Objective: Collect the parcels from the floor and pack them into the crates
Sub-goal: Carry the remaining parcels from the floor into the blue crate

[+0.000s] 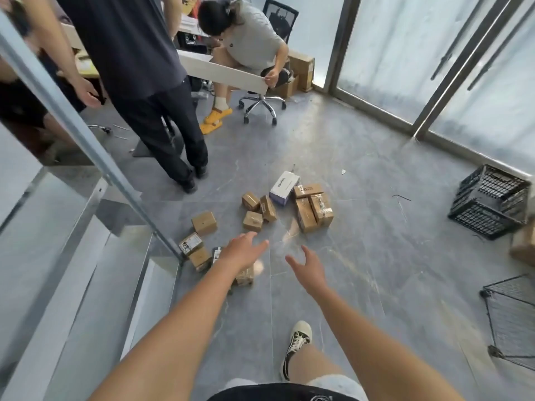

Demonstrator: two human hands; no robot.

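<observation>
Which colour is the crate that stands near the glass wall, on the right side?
The crate is black, with lattice walls. The head view shows it.

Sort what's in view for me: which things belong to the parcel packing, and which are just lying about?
Belongs to the job:
- brown cardboard parcels scattered on the floor
- white and purple box among them
- black plastic crates at right
- wire crate at lower right
- left hand and right hand, both empty

Just lying about:
- office chair
- long white panel
- cardboard boxes by the glass wall
</observation>
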